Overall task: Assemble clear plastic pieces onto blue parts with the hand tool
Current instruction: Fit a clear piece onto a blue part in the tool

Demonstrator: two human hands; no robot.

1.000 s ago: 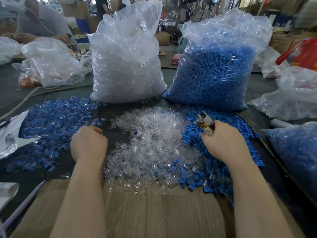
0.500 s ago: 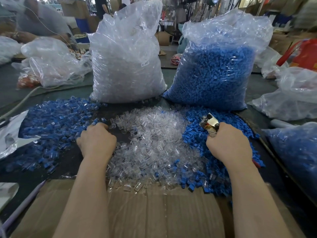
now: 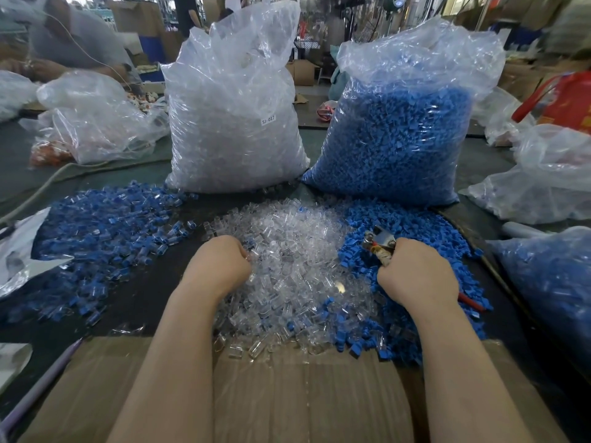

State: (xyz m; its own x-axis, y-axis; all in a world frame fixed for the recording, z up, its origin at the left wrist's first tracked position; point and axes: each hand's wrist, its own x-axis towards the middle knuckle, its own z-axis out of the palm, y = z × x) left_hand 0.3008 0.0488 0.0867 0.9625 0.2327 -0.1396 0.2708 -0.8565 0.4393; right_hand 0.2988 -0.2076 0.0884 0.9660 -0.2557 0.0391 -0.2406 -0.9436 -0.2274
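- The step in hand looks like picking up stock: the left hand [image 3: 219,266] is curled knuckles-up at the left edge of the pile of clear plastic pieces [image 3: 287,270], fingertips dug in among them. Whether it has one pinched cannot be told, since the fingers are hidden under the hand.
- The right hand [image 3: 415,276] is wrapped tightly round the hand tool [image 3: 379,243], a plier-like tool whose metal head pokes out past the thumb side and whose red handle tip shows behind the wrist.
- The tool's head hangs just over the loose blue parts [image 3: 415,231], which lie under and beyond that hand.
- Next, probably: lift out one clear piece, take one blue part, seat them together and squeeze with the tool.
- Joined pieces seem to lie in the heap [image 3: 105,225] well left of the left hand.
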